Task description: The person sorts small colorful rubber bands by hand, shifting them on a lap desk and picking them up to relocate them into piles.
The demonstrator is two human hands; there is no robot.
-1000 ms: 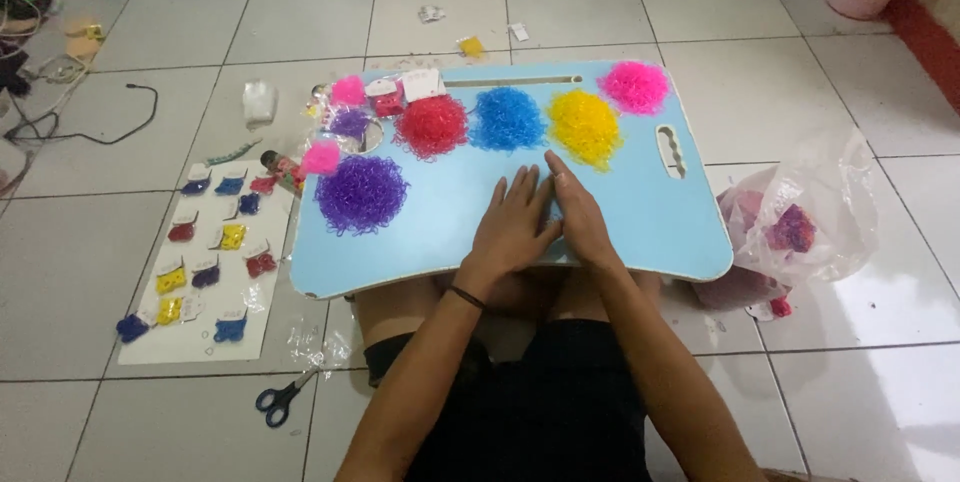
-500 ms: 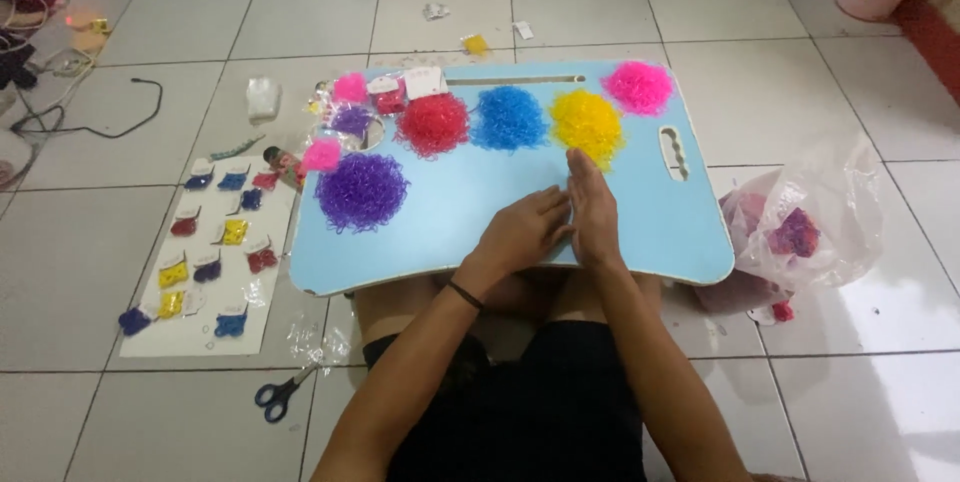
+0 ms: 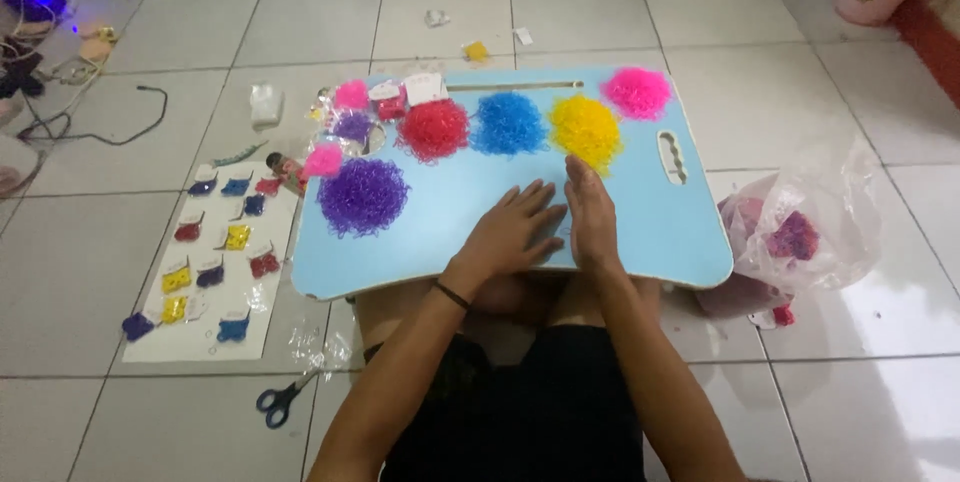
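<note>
Left hand (image 3: 512, 227) & right hand (image 3: 592, 217) flat, open, empty on blue lap bench (image 3: 650, 222); six colour-sorted rubber-band piles done, e.g. yellow pile (image 3: 585, 127); packets on floor sheet (image 3: 215, 252) left side.

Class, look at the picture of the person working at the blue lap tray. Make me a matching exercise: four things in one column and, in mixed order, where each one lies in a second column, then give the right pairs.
Things
1. purple pile
2. bright pink pile
3. scissors
4. clear plastic bag

Places
A. on the floor tiles, right of the tray
B. far right corner of the tray
C. on the floor, near the person's left knee
D. left part of the tray, nearest the white sheet

Pairs: 1-D, 2-B, 3-C, 4-A
</note>
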